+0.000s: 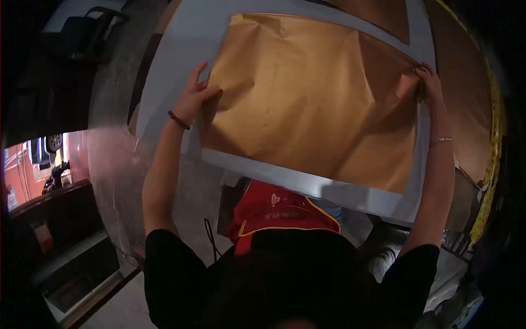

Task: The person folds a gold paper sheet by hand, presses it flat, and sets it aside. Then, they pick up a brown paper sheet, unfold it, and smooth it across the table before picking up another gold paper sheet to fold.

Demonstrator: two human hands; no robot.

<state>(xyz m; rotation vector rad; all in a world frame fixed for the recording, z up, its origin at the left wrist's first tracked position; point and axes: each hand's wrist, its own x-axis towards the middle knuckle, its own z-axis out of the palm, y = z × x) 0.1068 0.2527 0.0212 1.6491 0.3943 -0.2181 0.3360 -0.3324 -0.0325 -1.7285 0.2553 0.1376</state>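
A large sheet of creased brown paper (307, 98) spreads in front of me, tilted over the near edge of a grey-white table (170, 55). My left hand (194, 97) grips its left edge, thumb on the top face and forefinger stretched up along the side. At the upper right corner, my right hand (431, 85) pinches the paper, and the sheet buckles into folds beside those fingers. A pale strip (307, 178) runs below the sheet's lower edge. The fingertips under the paper are hidden.
Another brown sheet (378, 16) lies at the far side of the table. More brown material (463, 93) is on the right, bordered by a yellow measuring tape (496, 120). A red apron (279, 211) hangs at my front. A dark chair (90, 33) stands far left.
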